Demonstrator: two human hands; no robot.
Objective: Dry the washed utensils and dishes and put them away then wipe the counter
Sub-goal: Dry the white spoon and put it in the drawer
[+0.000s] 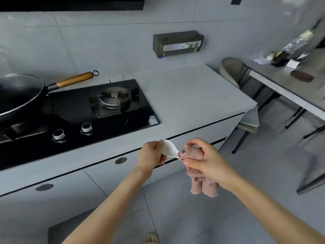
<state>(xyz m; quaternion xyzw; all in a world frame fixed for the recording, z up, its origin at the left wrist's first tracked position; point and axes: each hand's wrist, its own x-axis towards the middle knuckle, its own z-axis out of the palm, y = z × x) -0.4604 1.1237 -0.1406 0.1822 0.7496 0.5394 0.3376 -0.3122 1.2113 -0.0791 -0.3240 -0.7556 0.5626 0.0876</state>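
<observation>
Below the counter (193, 95) edge, left hand (151, 154) grips the white spoon (169, 147), steadying it; right hand (202, 159) clamps the pink cloth (193, 154) around its handle to dry it.

We are in a home kitchen. We see a black glass gas hob (70, 110) set into a pale worktop (190, 95), with a burner (114, 99) and two knobs (59, 134), and a wok (15, 95) with a wooden handle sitting on its left side. Flat-fronted drawers (123, 173) run below. Large grey tiles cover the wall (88, 41), where a dispenser box (177, 43) is mounted. Off to the right stand a dining table (281, 85) and a chair (232, 71).
</observation>
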